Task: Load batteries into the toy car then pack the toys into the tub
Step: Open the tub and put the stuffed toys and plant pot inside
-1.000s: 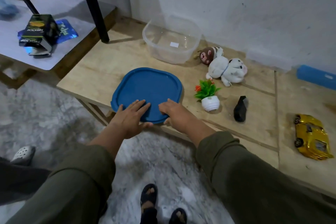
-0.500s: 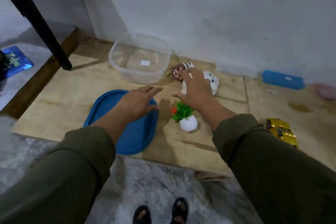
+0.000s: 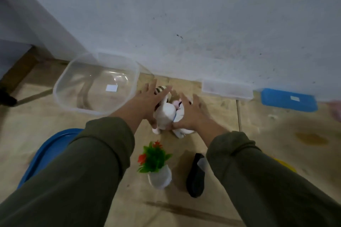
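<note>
No readable writing anywhere: only a blank white sticker (image 3: 111,88) is showing on the floor of the clear tub (image 3: 96,83), and another is sitting on the blue box (image 3: 288,100) at the wall, right of the tub. You are reaching both arms forward in olive sleeves (image 3: 88,162). Your left hand (image 3: 147,101) is spreading its fingers flat over the left side of the white plush toy (image 3: 166,114), released, not curled. Your right hand (image 3: 191,114) is pressing the toy's right side with fingers splayed and the thumb against the fabric; no closed grasp is showing. The plush is lying on the desk (image 3: 276,143) just right of the tub, with a striped plush (image 3: 160,89) peeking out under your left fingers. The blue lid (image 3: 46,153) is lying in front of the tub, partly under your left sleeve. The potted toy plant (image 3: 156,164) and a black item (image 3: 196,177) are standing nearer you than the tub. A yellow sliver (image 3: 284,164), likely the toy car, is showing beside your right sleeve.
</note>
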